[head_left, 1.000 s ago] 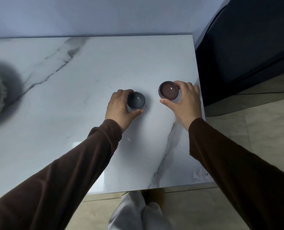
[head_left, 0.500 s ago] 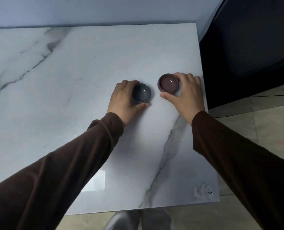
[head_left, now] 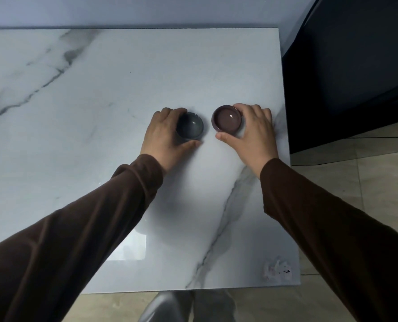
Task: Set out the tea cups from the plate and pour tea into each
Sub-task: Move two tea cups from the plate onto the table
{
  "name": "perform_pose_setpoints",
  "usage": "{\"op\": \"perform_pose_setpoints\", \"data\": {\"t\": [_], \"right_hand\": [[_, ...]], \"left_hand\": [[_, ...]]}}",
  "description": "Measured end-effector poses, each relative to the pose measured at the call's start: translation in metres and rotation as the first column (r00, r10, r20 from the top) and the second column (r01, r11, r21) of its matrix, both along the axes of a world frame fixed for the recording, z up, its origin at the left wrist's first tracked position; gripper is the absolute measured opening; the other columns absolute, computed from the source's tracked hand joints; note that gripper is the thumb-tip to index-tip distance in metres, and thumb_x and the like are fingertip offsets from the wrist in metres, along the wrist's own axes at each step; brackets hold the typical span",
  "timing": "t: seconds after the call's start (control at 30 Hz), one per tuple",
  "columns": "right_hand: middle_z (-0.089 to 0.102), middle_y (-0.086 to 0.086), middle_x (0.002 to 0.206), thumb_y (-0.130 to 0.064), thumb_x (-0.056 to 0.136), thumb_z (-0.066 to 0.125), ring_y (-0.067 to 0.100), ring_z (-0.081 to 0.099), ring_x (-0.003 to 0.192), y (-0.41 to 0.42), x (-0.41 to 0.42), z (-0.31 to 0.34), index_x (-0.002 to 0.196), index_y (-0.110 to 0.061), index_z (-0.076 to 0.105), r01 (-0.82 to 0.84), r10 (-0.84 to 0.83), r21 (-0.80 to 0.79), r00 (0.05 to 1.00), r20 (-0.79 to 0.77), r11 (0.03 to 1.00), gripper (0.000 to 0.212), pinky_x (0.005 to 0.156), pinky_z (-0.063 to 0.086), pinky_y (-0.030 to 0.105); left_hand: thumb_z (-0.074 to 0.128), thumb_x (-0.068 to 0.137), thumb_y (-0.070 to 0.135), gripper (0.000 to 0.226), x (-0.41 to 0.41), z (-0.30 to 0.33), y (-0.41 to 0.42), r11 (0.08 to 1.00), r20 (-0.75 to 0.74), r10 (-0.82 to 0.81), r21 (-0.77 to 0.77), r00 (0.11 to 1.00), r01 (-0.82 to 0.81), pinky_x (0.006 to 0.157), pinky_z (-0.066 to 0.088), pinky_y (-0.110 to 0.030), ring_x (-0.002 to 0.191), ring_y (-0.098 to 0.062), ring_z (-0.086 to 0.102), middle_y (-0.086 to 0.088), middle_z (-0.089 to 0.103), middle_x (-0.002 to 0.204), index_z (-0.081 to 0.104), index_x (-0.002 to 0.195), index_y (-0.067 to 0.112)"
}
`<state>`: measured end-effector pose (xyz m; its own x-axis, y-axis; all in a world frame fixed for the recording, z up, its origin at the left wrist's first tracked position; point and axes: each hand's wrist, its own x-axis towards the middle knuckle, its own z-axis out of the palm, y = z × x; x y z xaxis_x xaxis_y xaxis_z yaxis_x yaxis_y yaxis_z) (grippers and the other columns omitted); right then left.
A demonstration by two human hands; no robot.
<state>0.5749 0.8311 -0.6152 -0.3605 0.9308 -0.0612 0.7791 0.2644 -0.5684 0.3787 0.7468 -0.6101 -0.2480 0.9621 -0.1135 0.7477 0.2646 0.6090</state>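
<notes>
Two small tea cups stand side by side on the white marble table point(head_left: 123, 89), toward its right side. The grey-green cup point(head_left: 191, 125) is on the left, and my left hand point(head_left: 167, 135) wraps its left side with the thumb in front. The dark red-brown cup point(head_left: 227, 118) is on the right, held by my right hand point(head_left: 251, 131) with fingers behind it and thumb in front. Both cups rest upright on the tabletop. The plate and the teapot are out of view.
The table's right edge point(head_left: 284, 135) lies just beyond my right hand, with a dark cabinet point(head_left: 346, 66) past it. A pale wall runs behind the table. Tiled floor point(head_left: 367, 177) and my legs point(head_left: 186, 307) show below the front edge.
The view has shifted right, so the round object at the far left left the frame. Both hands stay on their cups in nearly the same spots.
</notes>
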Motion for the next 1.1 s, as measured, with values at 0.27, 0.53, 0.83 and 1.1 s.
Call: {"op": "perform_pose_setpoints", "data": {"t": [0.27,0.53,0.83,1.1], "right_hand": [[0.056,0.002,0.122,-0.048,0.069,0.079,0.025,0.044,0.114,-0.003,-0.001,-0.001,0.127,-0.019,0.055,0.005,-0.005,0.002,1.0,-0.005,1.0,0.07,0.095,0.035,0.027],[0.055,0.004,0.125,-0.046,0.071,0.079,0.026,0.044,0.115,-0.007,-0.002,0.0,0.131,-0.016,0.053,0.0,0.0,0.014,1.0,0.016,1.0,0.072,0.097,0.034,0.029],[0.047,0.006,0.139,-0.047,0.074,0.077,0.029,0.038,0.123,-0.022,-0.004,0.038,0.145,-0.014,0.039,-0.043,0.039,0.02,0.986,0.159,0.999,0.087,0.106,0.033,0.033],[0.052,0.002,0.131,-0.043,0.081,0.071,0.027,0.041,0.119,-0.08,-0.046,0.116,0.138,-0.019,0.048,-0.2,0.19,0.045,0.966,0.175,0.979,0.067,0.102,0.037,0.035]], "left_hand": [[0.075,0.071,0.037,0.064,-0.006,0.002,-0.008,1.0,-0.018,-0.001,-0.01,1.0,0.001,0.089,0.035,-0.024,0.11,-0.026,0.049,-0.006,0.056,0.116,0.053,0.127,0.016],[0.075,0.074,0.036,0.067,-0.01,0.005,-0.012,1.0,-0.061,-0.022,-0.015,0.998,0.021,0.093,0.036,-0.029,0.11,-0.029,0.049,-0.008,0.056,0.118,0.051,0.132,0.013],[0.075,0.074,0.044,0.091,-0.02,0.031,-0.038,0.996,-0.164,0.003,-0.09,0.986,-0.018,0.104,0.037,-0.041,0.124,-0.035,0.042,-0.012,0.045,0.141,0.032,0.148,0.011],[0.075,0.075,0.039,0.087,-0.057,0.096,-0.117,0.986,-0.261,0.044,-0.146,0.964,-0.085,0.106,0.038,-0.041,0.131,-0.033,0.039,-0.009,0.042,0.145,0.034,0.147,0.011]]}}
